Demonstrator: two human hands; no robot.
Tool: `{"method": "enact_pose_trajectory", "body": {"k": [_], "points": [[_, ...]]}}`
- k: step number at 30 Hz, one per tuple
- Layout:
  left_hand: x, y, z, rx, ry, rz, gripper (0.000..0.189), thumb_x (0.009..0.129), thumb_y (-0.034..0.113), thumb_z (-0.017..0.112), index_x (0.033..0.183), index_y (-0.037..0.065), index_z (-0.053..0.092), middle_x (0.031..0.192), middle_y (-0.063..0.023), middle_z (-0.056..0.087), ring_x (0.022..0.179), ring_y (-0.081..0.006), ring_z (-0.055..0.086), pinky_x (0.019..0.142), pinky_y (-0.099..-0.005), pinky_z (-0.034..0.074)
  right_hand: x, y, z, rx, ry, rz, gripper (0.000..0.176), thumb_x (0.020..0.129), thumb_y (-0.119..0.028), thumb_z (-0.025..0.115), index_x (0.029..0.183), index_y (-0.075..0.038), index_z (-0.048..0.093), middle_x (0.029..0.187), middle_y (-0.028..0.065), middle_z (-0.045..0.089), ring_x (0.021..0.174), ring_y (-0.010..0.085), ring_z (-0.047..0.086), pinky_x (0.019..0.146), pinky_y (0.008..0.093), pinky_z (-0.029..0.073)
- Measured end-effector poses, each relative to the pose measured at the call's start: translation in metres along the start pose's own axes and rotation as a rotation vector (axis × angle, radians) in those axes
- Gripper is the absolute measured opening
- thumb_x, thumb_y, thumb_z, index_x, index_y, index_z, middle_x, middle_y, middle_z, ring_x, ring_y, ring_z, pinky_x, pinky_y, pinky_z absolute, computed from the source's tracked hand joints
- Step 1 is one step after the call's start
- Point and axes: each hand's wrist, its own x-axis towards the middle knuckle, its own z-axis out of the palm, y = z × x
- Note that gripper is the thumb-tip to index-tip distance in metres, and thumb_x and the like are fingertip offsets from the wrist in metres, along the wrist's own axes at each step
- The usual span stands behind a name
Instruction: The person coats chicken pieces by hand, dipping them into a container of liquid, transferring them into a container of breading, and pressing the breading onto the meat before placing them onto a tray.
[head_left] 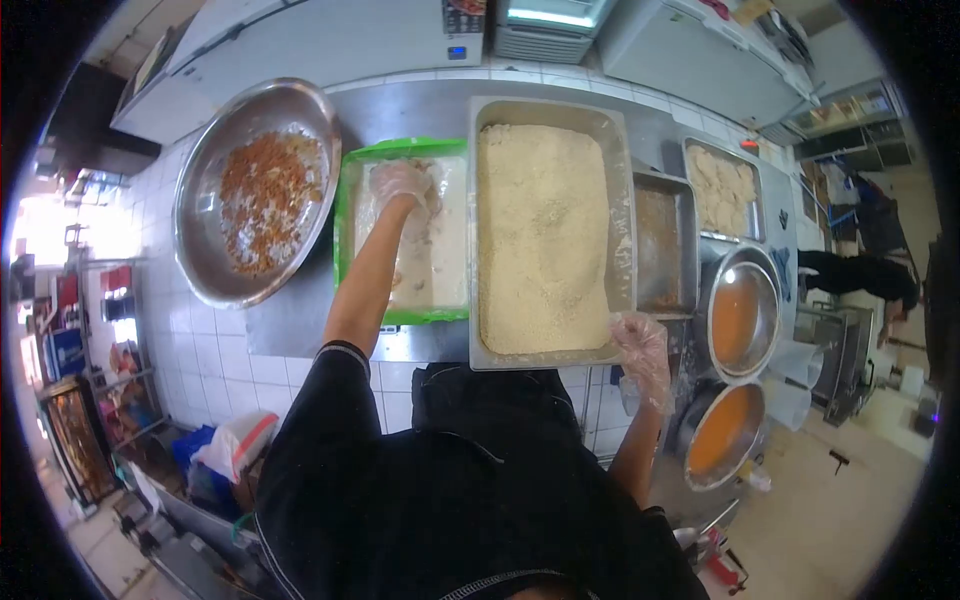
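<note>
My left hand (402, 186), in a clear plastic glove, reaches into a green tray (342, 230) of milky white liquid. Pale lumps (432, 178) lie in the liquid around it, and its fingers are partly hidden there. Beside the green tray is a deep metal pan (622, 200) filled with pale yellow breadcrumbs (545, 235). My right hand (642, 352), also gloved, is at the near right corner of that pan, its fingers curled against the rim.
A large steel bowl (190, 205) with orange-brown and white crumbs stands left. To the right are an empty-looking metal tray (660, 240), a tray of pale coated pieces (722, 190) and two bowls of orange liquid (735, 320) (718, 430). Another person (870, 275) stands far right.
</note>
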Motion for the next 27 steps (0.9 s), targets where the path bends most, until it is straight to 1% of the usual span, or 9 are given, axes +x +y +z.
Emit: {"method": "enact_pose_trajectory", "body": {"k": [1, 4, 7, 13, 16, 18, 22, 25, 27], "points": [[-0.001, 0.004, 0.000, -0.012, 0.020, -0.043, 0.066, 0.081, 0.061, 0.064, 0.114, 0.004, 0.074, 0.118, -0.0236, 0.070, 0.108, -0.0376, 0.069, 0.093, -0.0454, 0.055, -0.005, -0.001, -0.001, -0.048, 0.013, -0.005, 0.023, 0.094, -0.026, 0.072, 0.089, -0.003, 0.072, 0.072, -0.0029, 0.057, 0.071, 0.0084, 0.049, 0.064, 0.0305, 0.042], [-0.030, 0.007, -0.046, -0.185, 0.002, 0.063, 0.045, 0.084, 0.045, 0.066, 0.106, 0.007, 0.074, 0.108, -0.0227, 0.073, 0.098, -0.0385, 0.071, 0.087, -0.0487, 0.055, -0.014, 0.002, -0.008, -0.089, 0.044, -0.022, 0.020, 0.092, -0.022, 0.074, 0.096, -0.002, 0.073, 0.079, 0.0005, 0.063, 0.076, 0.0096, 0.054, 0.069, 0.0303, 0.045], [-0.026, -0.005, -0.025, -0.290, 0.128, 0.220, 0.041, 0.083, 0.042, 0.066, 0.103, 0.008, 0.074, 0.101, -0.0236, 0.073, 0.095, -0.0405, 0.071, 0.085, -0.0513, 0.055, -0.018, 0.012, -0.008, 0.032, 0.069, -0.023, 0.019, 0.091, -0.019, 0.076, 0.100, -0.002, 0.073, 0.087, 0.0031, 0.067, 0.081, 0.0111, 0.057, 0.074, 0.0306, 0.047], [-0.020, -0.022, -0.035, -0.431, 0.076, 0.330, 0.037, 0.083, 0.038, 0.065, 0.102, 0.008, 0.074, 0.099, -0.0230, 0.073, 0.093, -0.0386, 0.071, 0.083, -0.0478, 0.056, -0.020, 0.011, -0.011, 0.052, 0.090, 0.006, 0.019, 0.091, -0.018, 0.075, 0.100, -0.001, 0.073, 0.089, 0.0036, 0.067, 0.082, 0.0128, 0.059, 0.075, 0.0317, 0.048], [-0.049, -0.027, -0.081, -0.674, 0.061, 0.376, 0.033, 0.081, 0.030, 0.071, 0.102, 0.004, 0.074, 0.092, -0.0167, 0.075, 0.085, -0.0295, 0.073, 0.076, -0.0401, 0.056, -0.014, 0.020, -0.015, 0.045, 0.076, -0.067, 0.021, 0.092, -0.020, 0.073, 0.097, 0.000, 0.073, 0.084, 0.0044, 0.067, 0.079, 0.0125, 0.058, 0.073, 0.0321, 0.047], [-0.065, -0.029, -0.116, -0.741, -0.074, 0.358, 0.030, 0.081, 0.029, 0.071, 0.100, 0.006, 0.075, 0.090, -0.0146, 0.076, 0.084, -0.0255, 0.073, 0.077, -0.0383, 0.056, -0.011, 0.026, -0.013, 0.158, 0.101, -0.116, 0.023, 0.092, -0.022, 0.073, 0.094, 0.001, 0.073, 0.080, 0.0051, 0.066, 0.076, 0.0124, 0.057, 0.070, 0.0330, 0.046], [-0.066, -0.043, -0.117, -0.855, -0.135, 0.353, 0.024, 0.079, 0.023, 0.073, 0.094, 0.006, 0.075, 0.086, -0.0104, 0.077, 0.080, -0.0186, 0.073, 0.074, -0.0364, 0.056, 0.006, 0.020, -0.014, -0.098, 0.016, -0.112, 0.025, 0.092, -0.023, 0.073, 0.092, 0.002, 0.072, 0.077, 0.0070, 0.065, 0.073, 0.0135, 0.056, 0.067, 0.0341, 0.046], [-0.072, -0.051, -0.120, -0.841, -0.138, 0.340, 0.022, 0.078, 0.023, 0.073, 0.090, 0.005, 0.075, 0.084, -0.0128, 0.076, 0.077, -0.0231, 0.073, 0.073, -0.0382, 0.056, 0.015, 0.017, -0.007, -0.224, 0.007, -0.229, 0.026, 0.092, -0.025, 0.073, 0.094, 0.001, 0.072, 0.078, 0.0076, 0.065, 0.072, 0.0142, 0.055, 0.066, 0.0349, 0.046], [-0.088, -0.047, -0.126, -0.708, 0.066, 0.329, 0.022, 0.078, 0.021, 0.072, 0.092, 0.005, 0.074, 0.085, -0.0152, 0.075, 0.077, -0.0275, 0.072, 0.073, -0.0401, 0.056, 0.020, 0.020, -0.003, -0.209, -0.026, -0.218, 0.027, 0.092, -0.026, 0.074, 0.094, 0.001, 0.072, 0.078, 0.0080, 0.065, 0.073, 0.0143, 0.056, 0.067, 0.0352, 0.046]]}}
